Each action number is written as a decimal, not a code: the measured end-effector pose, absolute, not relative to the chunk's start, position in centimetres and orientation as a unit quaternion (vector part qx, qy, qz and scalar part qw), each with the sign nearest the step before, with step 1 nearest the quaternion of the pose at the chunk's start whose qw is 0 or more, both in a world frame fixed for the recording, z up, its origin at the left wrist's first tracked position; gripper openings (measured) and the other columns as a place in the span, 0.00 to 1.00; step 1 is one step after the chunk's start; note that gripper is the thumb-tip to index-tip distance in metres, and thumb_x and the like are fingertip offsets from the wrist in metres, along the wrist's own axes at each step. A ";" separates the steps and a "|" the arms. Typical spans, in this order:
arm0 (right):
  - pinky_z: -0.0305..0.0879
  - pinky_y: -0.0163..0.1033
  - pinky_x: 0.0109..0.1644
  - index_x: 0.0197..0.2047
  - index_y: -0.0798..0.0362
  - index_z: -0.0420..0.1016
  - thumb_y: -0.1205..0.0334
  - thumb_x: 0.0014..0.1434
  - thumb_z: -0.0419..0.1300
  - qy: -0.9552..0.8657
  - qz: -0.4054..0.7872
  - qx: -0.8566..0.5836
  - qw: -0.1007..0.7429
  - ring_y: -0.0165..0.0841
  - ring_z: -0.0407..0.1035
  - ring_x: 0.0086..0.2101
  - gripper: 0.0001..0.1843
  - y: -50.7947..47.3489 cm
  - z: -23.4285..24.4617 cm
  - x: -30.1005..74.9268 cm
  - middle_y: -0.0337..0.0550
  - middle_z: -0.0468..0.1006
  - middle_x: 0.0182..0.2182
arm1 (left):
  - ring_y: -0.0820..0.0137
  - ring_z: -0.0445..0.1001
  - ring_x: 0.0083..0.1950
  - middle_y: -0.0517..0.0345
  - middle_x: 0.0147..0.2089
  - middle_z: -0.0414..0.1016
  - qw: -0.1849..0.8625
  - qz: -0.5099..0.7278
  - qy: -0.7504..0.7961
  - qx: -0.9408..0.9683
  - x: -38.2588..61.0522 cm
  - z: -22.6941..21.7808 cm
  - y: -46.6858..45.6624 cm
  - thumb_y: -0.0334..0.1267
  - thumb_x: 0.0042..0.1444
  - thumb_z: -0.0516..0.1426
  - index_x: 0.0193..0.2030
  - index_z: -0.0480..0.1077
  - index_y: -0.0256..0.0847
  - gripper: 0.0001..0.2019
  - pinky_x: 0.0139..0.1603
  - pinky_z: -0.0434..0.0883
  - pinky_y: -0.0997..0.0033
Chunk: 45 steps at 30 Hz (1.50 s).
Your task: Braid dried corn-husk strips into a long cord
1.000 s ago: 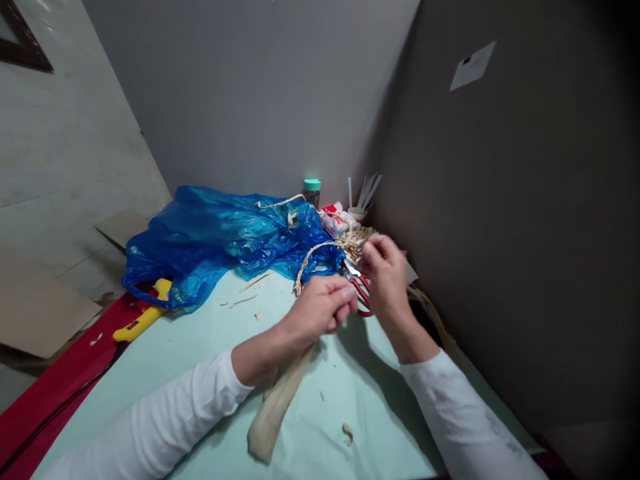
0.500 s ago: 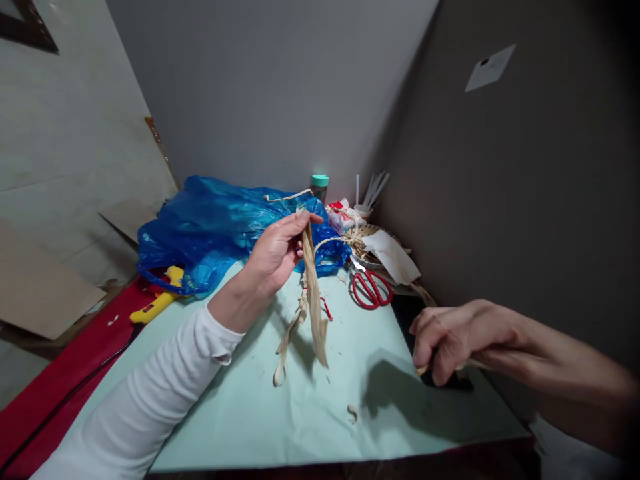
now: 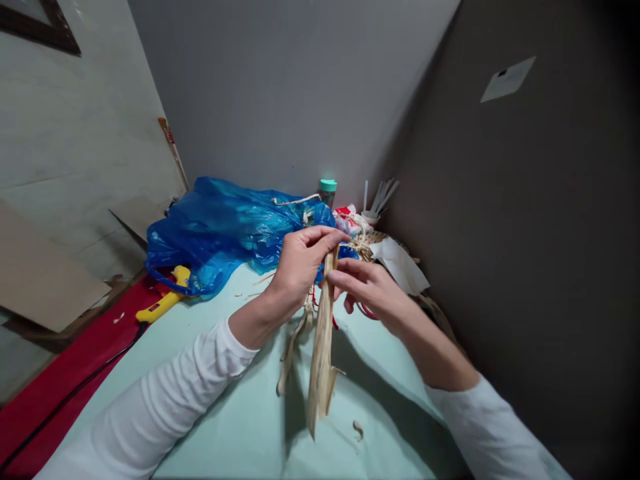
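My left hand (image 3: 299, 265) is raised over the pale green table sheet (image 3: 240, 413) and pinches the top of a long dry tan strip (image 3: 323, 347), like corn husk, that hangs down to the sheet. My right hand (image 3: 369, 287) meets it from the right, fingers pinched on the same strip just below the top. A thinner frayed strip (image 3: 293, 347) dangles beside it from the left hand. Red-handled scissors (image 3: 364, 312) lie mostly hidden behind my right hand.
A crumpled blue plastic bag (image 3: 225, 230) fills the back of the table. A yellow glue gun (image 3: 163, 303) with a black cord lies on the red mat at left. At the back right stand a teal-capped jar (image 3: 327, 191), a cup of sticks (image 3: 373, 207), woven straw and white paper (image 3: 403, 267). Scraps dot the sheet.
My right hand came back from the table's right edge to the strip under my left hand. The strip now hangs lower and straighter.
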State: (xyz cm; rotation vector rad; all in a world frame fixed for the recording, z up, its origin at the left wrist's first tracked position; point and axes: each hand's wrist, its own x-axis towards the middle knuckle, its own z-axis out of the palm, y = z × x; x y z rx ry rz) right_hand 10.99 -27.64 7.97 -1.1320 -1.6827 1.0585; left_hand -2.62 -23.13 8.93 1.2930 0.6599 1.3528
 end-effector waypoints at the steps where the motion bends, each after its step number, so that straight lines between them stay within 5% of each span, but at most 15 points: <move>1: 0.56 0.30 0.22 0.32 0.55 0.73 0.49 0.56 0.61 -0.664 0.426 -0.437 0.432 0.24 0.61 0.20 0.15 -27.0 7.4 10.4 0.35 0.69 0.23 | 0.76 0.67 0.30 0.59 0.30 0.74 0.534 0.572 0.283 0.555 -2.6 8.8 -23.0 0.38 0.51 0.62 0.30 0.77 0.36 0.07 0.31 0.64 0.77; 6: 0.55 0.32 0.23 0.32 0.55 0.72 0.53 0.56 0.63 -0.598 0.454 -0.409 0.519 0.24 0.57 0.22 0.13 -25.0 5.1 10.4 0.34 0.66 0.24 | 0.74 0.69 0.32 0.59 0.32 0.74 0.550 0.504 0.316 0.586 -3.4 8.1 -21.5 0.35 0.46 0.63 0.36 0.75 0.36 0.09 0.33 0.64 0.74; 11: 0.57 0.33 0.29 0.31 0.54 0.75 0.54 0.53 0.65 -0.583 0.465 -0.415 0.521 0.26 0.59 0.25 0.11 -24.7 3.9 11.5 0.36 0.70 0.26 | 0.78 0.62 0.26 0.63 0.25 0.67 0.568 0.400 0.352 0.627 -3.7 7.0 -20.4 0.35 0.43 0.63 0.28 0.70 0.34 0.08 0.28 0.58 0.75; 16: 0.57 0.35 0.34 0.32 0.55 0.75 0.54 0.54 0.63 -0.560 0.457 -0.429 0.543 0.28 0.61 0.29 0.11 -24.7 3.4 11.5 0.38 0.71 0.28 | 0.74 0.68 0.33 0.59 0.32 0.70 0.615 0.371 0.358 0.596 -3.6 7.2 -20.6 0.34 0.39 0.64 0.32 0.71 0.35 0.12 0.35 0.63 0.72; 29: 0.59 0.34 0.34 0.29 0.55 0.74 0.55 0.50 0.64 -0.518 0.399 -0.450 0.609 0.27 0.61 0.27 0.11 -24.4 3.3 11.4 0.36 0.71 0.25 | 0.75 0.67 0.29 0.62 0.28 0.67 0.568 0.350 0.362 0.651 -3.2 7.2 -21.1 0.32 0.41 0.62 0.30 0.68 0.35 0.08 0.32 0.63 0.74; 45: 0.62 0.36 0.39 0.33 0.55 0.71 0.54 0.53 0.62 -0.546 0.396 -0.444 0.590 0.31 0.66 0.32 0.12 -24.3 2.8 11.4 0.39 0.72 0.30 | 0.75 0.66 0.30 0.63 0.28 0.68 0.534 0.404 0.358 0.650 -2.9 7.1 -20.9 0.31 0.40 0.62 0.29 0.69 0.35 0.08 0.33 0.63 0.74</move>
